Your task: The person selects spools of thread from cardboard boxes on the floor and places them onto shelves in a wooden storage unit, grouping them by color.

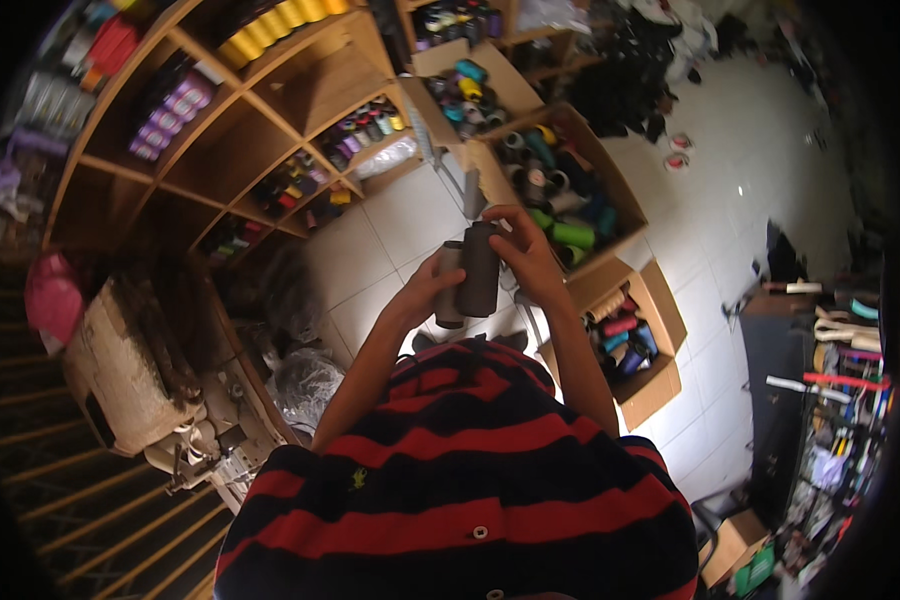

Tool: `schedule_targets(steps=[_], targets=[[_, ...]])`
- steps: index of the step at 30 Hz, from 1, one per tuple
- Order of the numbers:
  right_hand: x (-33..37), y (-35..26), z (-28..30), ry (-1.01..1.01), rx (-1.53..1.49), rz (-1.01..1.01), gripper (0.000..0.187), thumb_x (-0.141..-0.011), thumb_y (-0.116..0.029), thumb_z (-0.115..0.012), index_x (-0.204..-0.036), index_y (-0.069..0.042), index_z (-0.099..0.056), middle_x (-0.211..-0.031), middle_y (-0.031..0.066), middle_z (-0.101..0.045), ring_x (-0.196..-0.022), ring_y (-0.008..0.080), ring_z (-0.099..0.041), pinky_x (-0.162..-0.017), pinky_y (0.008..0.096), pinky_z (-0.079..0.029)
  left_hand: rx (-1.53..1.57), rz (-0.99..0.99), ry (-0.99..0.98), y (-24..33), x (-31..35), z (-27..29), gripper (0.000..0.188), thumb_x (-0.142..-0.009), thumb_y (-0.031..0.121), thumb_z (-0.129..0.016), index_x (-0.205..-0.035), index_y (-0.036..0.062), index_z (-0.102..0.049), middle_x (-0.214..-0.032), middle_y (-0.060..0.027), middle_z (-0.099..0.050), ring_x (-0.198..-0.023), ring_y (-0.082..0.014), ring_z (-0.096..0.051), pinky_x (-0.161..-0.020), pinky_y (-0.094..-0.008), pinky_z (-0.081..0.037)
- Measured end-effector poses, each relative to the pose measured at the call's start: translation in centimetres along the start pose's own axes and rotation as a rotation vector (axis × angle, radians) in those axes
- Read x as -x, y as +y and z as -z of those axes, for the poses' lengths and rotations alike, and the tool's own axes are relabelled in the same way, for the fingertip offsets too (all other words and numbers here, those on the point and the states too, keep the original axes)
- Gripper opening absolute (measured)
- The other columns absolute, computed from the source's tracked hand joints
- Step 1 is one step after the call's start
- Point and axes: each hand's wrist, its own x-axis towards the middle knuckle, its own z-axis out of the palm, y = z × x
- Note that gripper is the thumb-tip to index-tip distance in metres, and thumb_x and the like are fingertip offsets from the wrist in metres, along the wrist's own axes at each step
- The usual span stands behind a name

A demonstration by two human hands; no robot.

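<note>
In front of my chest I hold two thread spools side by side, close together. My left hand is closed around a grey thread spool, which sits slightly lower. A taller, darker grey-brown thread spool stands upright in my right hand, whose fingers grip it near its top and side. Just beyond and to the right is an open cardboard box full of spools in green, black, teal and other colours. Nearer my right forearm stands a smaller open box with red, blue and dark spools.
Wooden cubby shelves with rows of spools rise at the far left. Another open box of spools stands beyond. To the left are a sewing machine and clear plastic bags. A cluttered rack lines the right.
</note>
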Motion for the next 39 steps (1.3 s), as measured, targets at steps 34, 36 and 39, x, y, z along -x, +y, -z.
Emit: schedule_targets(steps=[34, 36, 39], targets=[[-34.9, 7.6, -27.2, -0.417, 0.179, 0.082, 0.064, -0.080, -0.001, -0.064, -0.132, -0.009, -0.027, -0.121, 0.0127, -0.044, -0.099, 0.0203, -0.056, -0.081, 0.0328, -0.050, -0.619, -0.641, 0.726, 35.9, 7.8, 29.7, 0.020, -0.079, 0.004, -0.063, -0.094, 0.0013, -0.051, -0.074, -0.0070, -0.056, -0.058, -0.0163, -0.061, -0.050, -0.0283, -0.048], [-38.4, 6.2, -28.2, -0.425, 0.181, 0.110, 0.063, -0.080, -0.003, -0.067, -0.129, -0.008, -0.029, -0.120, 0.0132, -0.044, -0.098, 0.0178, -0.055, -0.080, 0.0294, -0.050, -0.728, -0.684, 0.746, 39.7, 6.3, 31.1, 0.022, -0.075, 0.007, -0.063, -0.094, -0.0035, -0.056, -0.070, -0.0087, -0.062, -0.057, -0.0159, -0.063, -0.055, -0.0299, -0.049], [-42.6, 4.6, -29.0, -0.366, 0.328, 0.252, 0.059, -0.079, -0.005, -0.070, -0.123, -0.007, -0.031, -0.108, 0.0118, -0.051, -0.094, 0.0151, -0.056, -0.075, 0.0277, -0.049, -0.996, -0.451, 0.914, 45.9, 3.6, 30.4, 0.027, -0.074, 0.015, -0.066, -0.094, -0.0037, -0.059, -0.074, -0.0137, -0.065, -0.054, -0.0175, -0.064, -0.055, -0.0302, -0.050]])
